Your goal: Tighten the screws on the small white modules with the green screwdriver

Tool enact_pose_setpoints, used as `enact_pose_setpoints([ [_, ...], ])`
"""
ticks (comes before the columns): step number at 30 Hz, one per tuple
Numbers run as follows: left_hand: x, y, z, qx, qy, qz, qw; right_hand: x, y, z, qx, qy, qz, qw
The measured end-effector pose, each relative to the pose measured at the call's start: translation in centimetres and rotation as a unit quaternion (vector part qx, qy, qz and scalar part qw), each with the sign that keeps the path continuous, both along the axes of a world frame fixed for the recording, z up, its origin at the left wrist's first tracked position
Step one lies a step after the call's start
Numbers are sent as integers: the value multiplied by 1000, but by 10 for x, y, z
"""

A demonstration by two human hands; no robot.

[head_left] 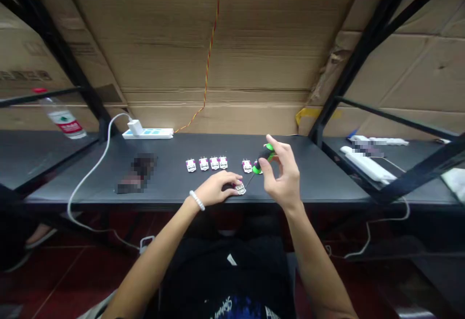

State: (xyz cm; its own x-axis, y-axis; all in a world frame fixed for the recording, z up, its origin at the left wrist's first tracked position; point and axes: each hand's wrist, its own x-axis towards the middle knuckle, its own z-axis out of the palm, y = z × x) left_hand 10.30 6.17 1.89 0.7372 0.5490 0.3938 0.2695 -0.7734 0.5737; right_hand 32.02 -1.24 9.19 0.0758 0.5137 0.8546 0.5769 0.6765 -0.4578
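My left hand (217, 188), a pale bracelet at its wrist, lies near the table's front edge. Its fingers are closed on a small white-and-purple part (240, 189) and hold it against the tabletop. My right hand (285, 176) grips a screwdriver (266, 152) with a black and green handle between thumb and fingers. The thin shaft slants down to the left, its tip at or very near the held part; exact contact is too small to tell. Behind my hands stand similar small white parts with prongs (204, 164), several at left and another one (247, 166) beside the screwdriver.
The dark table (167, 183) carries a white power strip (156, 134) with a plugged-in charger (135, 127) and its white cable (95, 166). A blurred-out dark object (140, 171) lies at left. Black metal frame posts (336, 79) flank both sides; cardboard (261, 42) forms the back.
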Motion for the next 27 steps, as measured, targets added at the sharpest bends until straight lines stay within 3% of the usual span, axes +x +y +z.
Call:
enact_pose_setpoints([
  [4, 0, 0, 0, -6, 2, 5, 1000, 4, 2, -2, -30, -2, 37, 999],
  [17, 5, -6, 7, 20, 14, 36, 999, 10, 4, -5, -20, 20, 21, 999],
  [22, 2, -6, 10, 34, 23, -8, 999, 12, 4, -5, -15, 26, 19, 999],
  [27, 0, -2, 11, -2, -6, -30, 1000, 13, 3, -2, -8, 23, 12, 1000],
])
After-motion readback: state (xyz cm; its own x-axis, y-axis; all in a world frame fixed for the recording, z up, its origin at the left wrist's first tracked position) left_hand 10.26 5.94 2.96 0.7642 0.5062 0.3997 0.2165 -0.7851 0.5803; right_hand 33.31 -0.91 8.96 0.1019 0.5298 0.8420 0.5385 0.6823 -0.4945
